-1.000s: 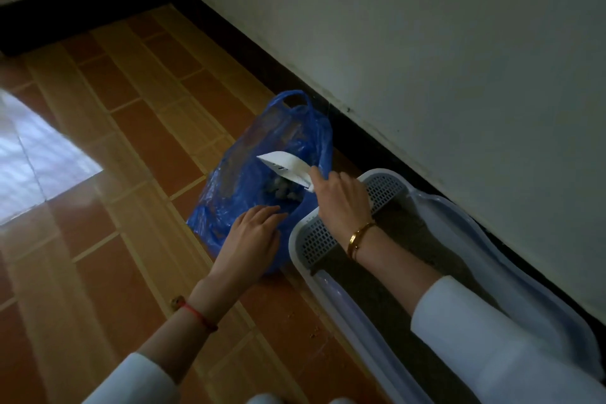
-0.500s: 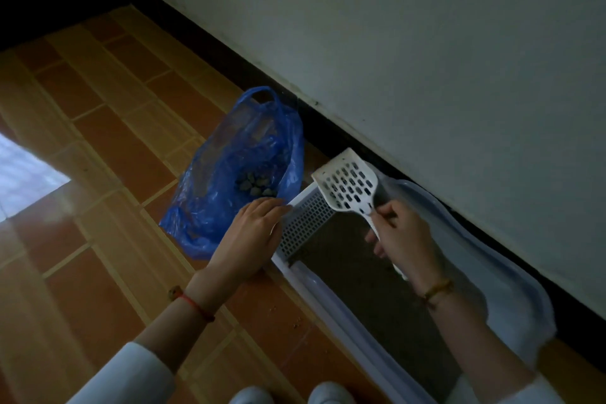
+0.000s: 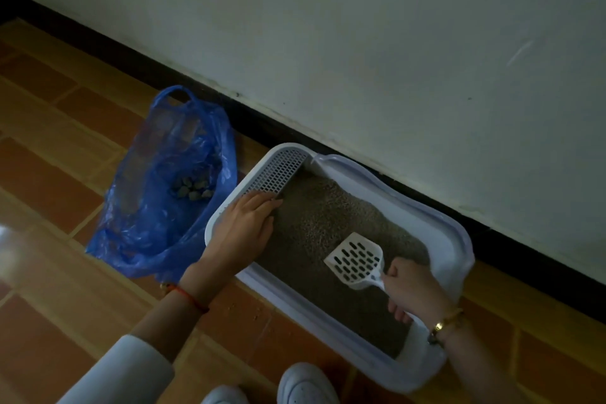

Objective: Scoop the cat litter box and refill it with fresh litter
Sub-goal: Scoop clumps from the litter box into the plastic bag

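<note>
Dim room. Tiled floor (image 3: 65,147) in brown and tan, pale wall (image 3: 360,43) above a black skirting (image 3: 262,128). A patch of glare on the tiles off beyond the left hand.

Litter box (image 3: 459,239), white, sits on the floor along the skirting, holding grey litter (image 3: 328,216). Slotted grate (image 3: 278,170) runs along the end of the box just past the left fingertips. Blue bag (image 3: 164,207) lies open on the floor just outboard of the left hand, touching or nearly touching the box; a small heap of clumps (image 3: 193,190) lies inside it.

Left hand (image 3: 246,229): flat, fingers straight, pressing on the box's rim and grate. Holds nothing.

Right hand (image 3: 413,289): fingers curled round the handle of the scoop (image 3: 355,259), over the box's near end. Scoop's slotted head points toward the left hand, low over the litter; contact unclear. No clump seen on it.

Judgement: scooping step, mid-task; refill not started, no fresh litter in view.

Doing it well:
- Keep the left hand bracing the box so it does not skid on the smooth tile.
- Run the scoop's edge in shallow, under the surface, then lift and shake gently so loose litter falls through the slots.
- Carry each load level, low across the box toward the bag.

A few grains already lie on the tiles below the left wrist.

Two white shoes (image 3: 305,384) between the forearms.
</note>
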### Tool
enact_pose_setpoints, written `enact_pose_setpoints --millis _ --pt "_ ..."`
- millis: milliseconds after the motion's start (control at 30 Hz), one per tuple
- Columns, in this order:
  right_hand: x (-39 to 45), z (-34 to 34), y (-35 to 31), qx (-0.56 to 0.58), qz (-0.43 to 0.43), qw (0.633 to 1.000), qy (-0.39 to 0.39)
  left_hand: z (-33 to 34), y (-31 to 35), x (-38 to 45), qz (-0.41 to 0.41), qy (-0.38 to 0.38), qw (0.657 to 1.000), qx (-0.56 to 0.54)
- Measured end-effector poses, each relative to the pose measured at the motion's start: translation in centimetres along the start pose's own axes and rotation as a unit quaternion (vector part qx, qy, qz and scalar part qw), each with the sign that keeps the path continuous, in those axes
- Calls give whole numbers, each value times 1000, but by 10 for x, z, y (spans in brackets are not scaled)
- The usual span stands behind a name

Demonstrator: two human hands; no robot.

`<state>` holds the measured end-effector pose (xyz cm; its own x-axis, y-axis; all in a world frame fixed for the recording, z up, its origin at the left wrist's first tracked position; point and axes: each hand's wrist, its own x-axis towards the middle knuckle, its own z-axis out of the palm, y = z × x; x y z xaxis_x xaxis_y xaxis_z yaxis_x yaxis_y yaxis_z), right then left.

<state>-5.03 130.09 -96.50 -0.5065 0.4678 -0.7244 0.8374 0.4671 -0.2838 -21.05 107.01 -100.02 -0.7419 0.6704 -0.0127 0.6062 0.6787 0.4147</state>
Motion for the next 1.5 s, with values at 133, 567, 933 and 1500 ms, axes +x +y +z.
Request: enact_pose_setpoints --millis 133,567,933,1500 --pt "7 10 -3 22 -13 1000 18 2 1 0 -4 11 1000 3" --pt "34 37 -24 239 -44 970 27 -2 -10 -11 -32 41 999 3" --pt "23 37 -12 252 -102 960 60 -3 -11 -10 -22 53 998 1" --pt "21 25 -24 235 -112 964 59 -7 -13 -13 -15 54 998 -5"
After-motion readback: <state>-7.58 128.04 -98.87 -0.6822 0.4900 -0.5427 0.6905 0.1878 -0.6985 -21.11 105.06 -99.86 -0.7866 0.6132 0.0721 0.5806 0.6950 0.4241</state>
